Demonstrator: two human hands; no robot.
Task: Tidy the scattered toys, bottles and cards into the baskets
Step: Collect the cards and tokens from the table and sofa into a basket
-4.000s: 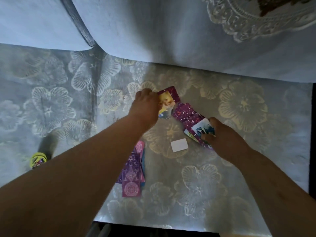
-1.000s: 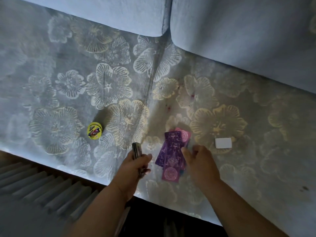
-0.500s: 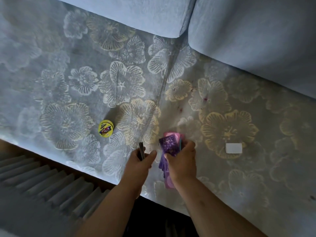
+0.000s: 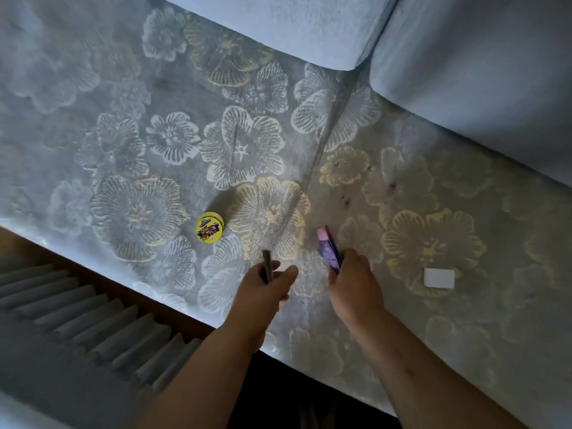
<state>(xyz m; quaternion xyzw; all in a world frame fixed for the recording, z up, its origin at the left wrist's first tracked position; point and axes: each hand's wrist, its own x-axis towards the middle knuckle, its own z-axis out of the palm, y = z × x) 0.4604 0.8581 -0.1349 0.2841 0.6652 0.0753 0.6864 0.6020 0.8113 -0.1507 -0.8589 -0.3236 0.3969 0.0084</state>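
Grips a stack of purple cards [image 4: 328,247] in the right hand [image 4: 356,284], fingers curled round the lower end, the pink-tipped end pointing up and away. Pinches a thinner dark stack of cards [image 4: 266,264] in the left hand [image 4: 264,289], fingers clenched round it and thumb laid across the front; seen edge-on, so cannot tell what is printed on them. Holds the two stacks near each other but apart, both over the front part of the floral sofa seat [image 4: 154,134]; cannot tell whether either one touches the fabric.

Beyond the left hand, to its left: a round yellow disc [image 4: 210,227] with a coloured picture, lying flat on the seat, well apart from both stacks. To the right of the right hand: a small white card [image 4: 439,277], also flat on the seat.

Further out, along the top: two plain blue-grey back cushions [image 4: 309,23], meeting at a narrow gap. At lower left, below the seat's front edge: a ribbed grey surface [image 4: 77,311], too dim to identify.
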